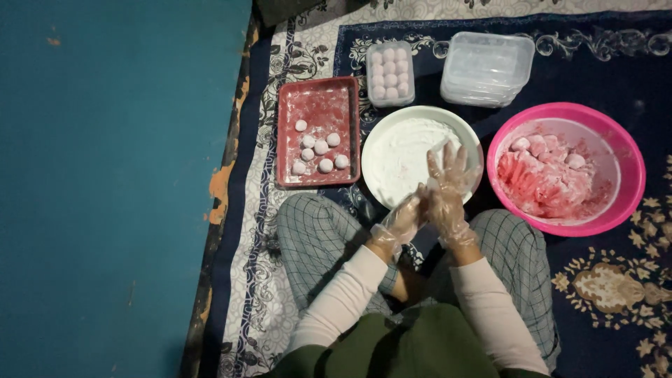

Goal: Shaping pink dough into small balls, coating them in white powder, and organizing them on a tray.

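A bare teal floor [105,189] lay at the far left. On the patterned rug [630,77] sat a red tray [318,94] with seven floured balls [320,148], spread apart so they would not stick. Beyond it stood a clear box of finished balls [390,73]. The white bowl of flour [399,150] sat straight ahead, within easy reach. Over its near rim the left hand [404,218] cupped against the flat, open right hand [450,187], both gloved, apparently rolling a piece between the palms; the piece itself was hidden. Stacked empty containers [486,68] and the pink basin of dough [567,168] waited to the right.
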